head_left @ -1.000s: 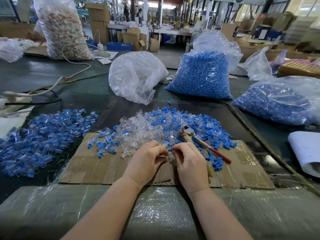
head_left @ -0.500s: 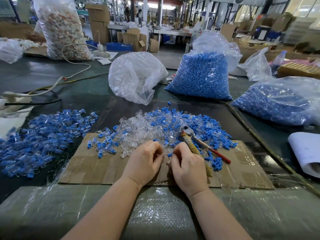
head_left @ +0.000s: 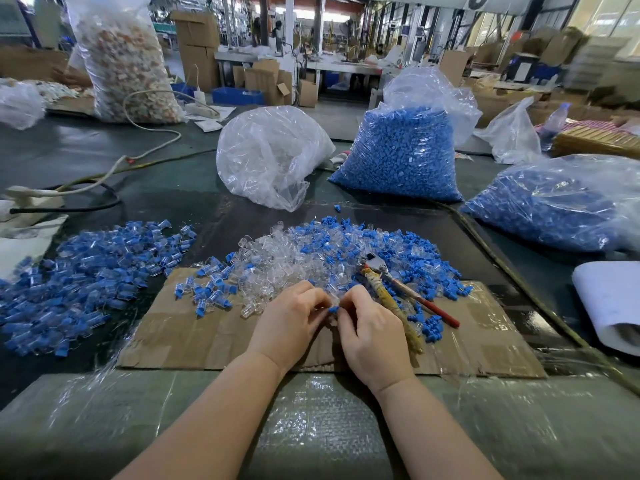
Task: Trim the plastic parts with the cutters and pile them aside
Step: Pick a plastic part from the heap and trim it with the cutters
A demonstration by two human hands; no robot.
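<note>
A heap of loose blue and clear plastic parts (head_left: 332, 251) lies on a cardboard sheet (head_left: 194, 337) in front of me. My left hand (head_left: 291, 320) and my right hand (head_left: 372, 336) meet at the heap's near edge, and together their fingertips pinch one small blue and clear part (head_left: 334, 308). The cutters (head_left: 391, 292) lie on the cardboard just right of my right hand, one handle red, the other wrapped in yellowish tape. No hand touches them. A wide pile of assembled blue and clear parts (head_left: 86, 271) is spread at the left.
Behind the heap stand a crumpled clear bag (head_left: 270, 161) and a full bag of blue parts (head_left: 401, 157); another bag of blue parts (head_left: 554, 202) lies at the right. A white roll (head_left: 609, 306) sits at the right edge. Cables (head_left: 104, 174) run across the back left.
Both hands have stayed together at the heap's near edge, working a small part between the fingertips. A blue end now shows between them. The cutters have not moved.
</note>
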